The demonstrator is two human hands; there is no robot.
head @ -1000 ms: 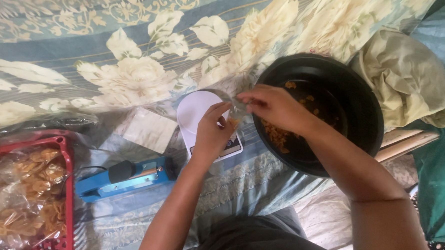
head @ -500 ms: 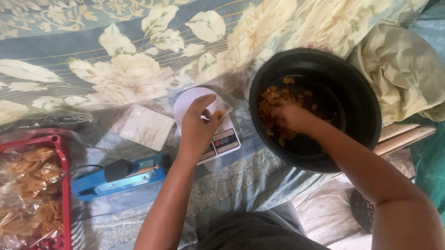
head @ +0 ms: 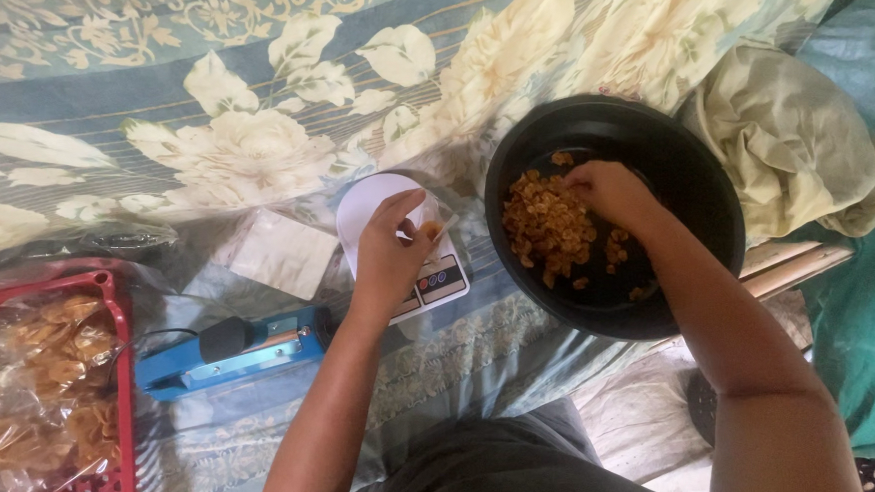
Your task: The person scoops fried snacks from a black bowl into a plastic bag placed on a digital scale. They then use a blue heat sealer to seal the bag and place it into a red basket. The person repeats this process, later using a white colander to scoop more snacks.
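Right hand (head: 604,191) reaches into a black bowl (head: 695,181), fingers curled down among brown fried snack pieces (head: 547,229) heaped just to its left; whether it grips any cannot be told. Left hand (head: 390,250) rests over a white kitchen scale (head: 369,202), fingers pinching the mouth of a clear bag (head: 434,220). Beyond its wrist lies a blue heat sealer (head: 228,350); farther left, a red basket (head: 109,388) holds bagged snacks.

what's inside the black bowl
The black bowl holds a loose pile of golden-brown fried snack pieces. The right hand reaches in among them, covering some pieces; whether it grips any cannot be seen.
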